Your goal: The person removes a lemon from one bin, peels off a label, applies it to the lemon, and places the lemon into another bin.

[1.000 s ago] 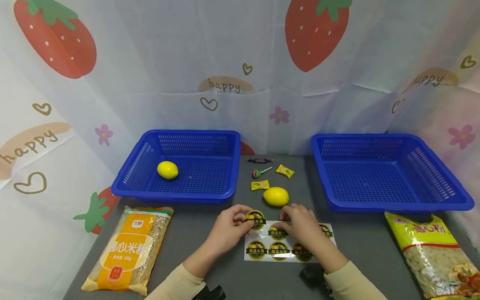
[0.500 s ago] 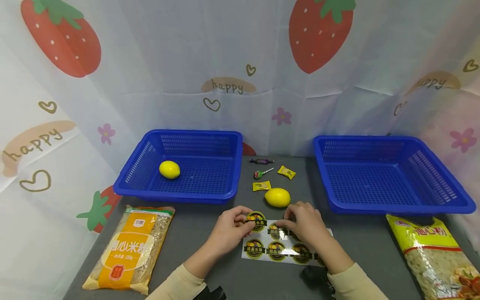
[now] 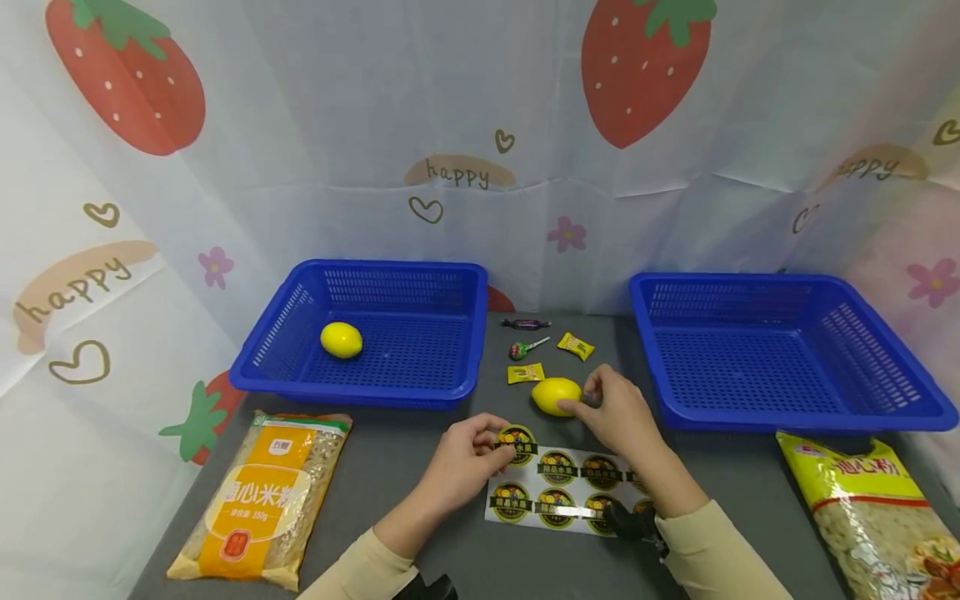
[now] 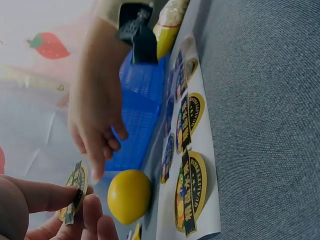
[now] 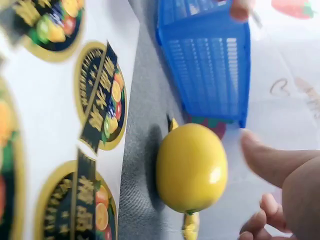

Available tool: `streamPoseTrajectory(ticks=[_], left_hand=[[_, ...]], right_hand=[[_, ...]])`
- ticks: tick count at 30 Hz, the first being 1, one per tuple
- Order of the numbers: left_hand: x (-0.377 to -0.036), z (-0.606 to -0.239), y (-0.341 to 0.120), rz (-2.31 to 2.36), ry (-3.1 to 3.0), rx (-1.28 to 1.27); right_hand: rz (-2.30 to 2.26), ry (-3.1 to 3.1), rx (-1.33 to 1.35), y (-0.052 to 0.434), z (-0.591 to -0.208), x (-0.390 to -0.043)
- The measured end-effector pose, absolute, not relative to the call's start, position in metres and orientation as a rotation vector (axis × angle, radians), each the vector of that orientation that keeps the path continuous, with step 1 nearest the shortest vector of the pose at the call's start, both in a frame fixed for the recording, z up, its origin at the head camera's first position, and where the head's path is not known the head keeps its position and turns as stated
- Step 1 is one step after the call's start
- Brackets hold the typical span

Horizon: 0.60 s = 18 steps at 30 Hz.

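L hand (image 3: 461, 460) pinches 1 round sticker (image 3: 519, 442) b/w thumb & fingers, held up over the near-L part of the sticker sheet (image 3: 522, 473); the L wrist view shows it tilted on edge, apart from the sheet. It's black w/ a gold rim, a dark banner & fruit print. Sheet lies on the grey table (image 3: 517, 579), 2 rows of matching stickers on it, R end partly hidden by the R arm & a black gadget (image 3: 630, 523) at that wrist.

R hand (image 3: 621, 417) is at the R end of the near lemon (image 3: 553, 394), thumb & fingers parted, no grip on it; R wrist view shows a gap b/w thumb & fruit. That lemon sits on the table just past the sheet.

Behind it: 2 yellow candies (1 at (image 3: 526, 373)), 1 lollipop (image 3: 528, 347) & 1 dark purple candy (image 3: 526, 324). 2 blue baskets flank them: L basket (image 3: 352, 394) w/ a 2nd lemon (image 3: 341, 340) inside, R basket (image 3: 810, 422) opp. Orange-label bag (image 3: 253, 500) lies in front of the L basket, yellow-top bag (image 3: 873, 517) in front of the R. Strawberry-print curtain (image 3: 360, 125) at the back, "happy" & hearts on it too.
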<state>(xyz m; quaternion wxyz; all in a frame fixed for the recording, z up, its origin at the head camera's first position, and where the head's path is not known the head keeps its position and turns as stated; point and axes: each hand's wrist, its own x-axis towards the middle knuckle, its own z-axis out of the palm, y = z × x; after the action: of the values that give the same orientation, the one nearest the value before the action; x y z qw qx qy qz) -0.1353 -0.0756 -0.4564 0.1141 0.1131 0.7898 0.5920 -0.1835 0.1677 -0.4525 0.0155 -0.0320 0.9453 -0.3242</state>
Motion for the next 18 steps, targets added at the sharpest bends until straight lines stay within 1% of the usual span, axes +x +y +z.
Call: streamPoseTrajectory(ticks=[4,9,15,18], left_hand=[[-0.136,-0.454,-0.075,1.721,2.327,0.331],[-0.138,-0.456,-0.074,1.677,2.363,0.349],[-0.140,-0.456,-0.073,1.704,2.384,0.332],[-0.140,-0.456,-0.074,1.746,2.368,0.321]], right_hand=[[-1.070,2.888,-0.019,0.167,-0.460,-0.201],[-0.979,2.800,-0.027,0.165,-0.471,-0.214],[-1.064,2.778,-0.066,0.164,-0.470,-0.207],[-1.179,2.771,-0.162,0.165,-0.465,-0.201]])
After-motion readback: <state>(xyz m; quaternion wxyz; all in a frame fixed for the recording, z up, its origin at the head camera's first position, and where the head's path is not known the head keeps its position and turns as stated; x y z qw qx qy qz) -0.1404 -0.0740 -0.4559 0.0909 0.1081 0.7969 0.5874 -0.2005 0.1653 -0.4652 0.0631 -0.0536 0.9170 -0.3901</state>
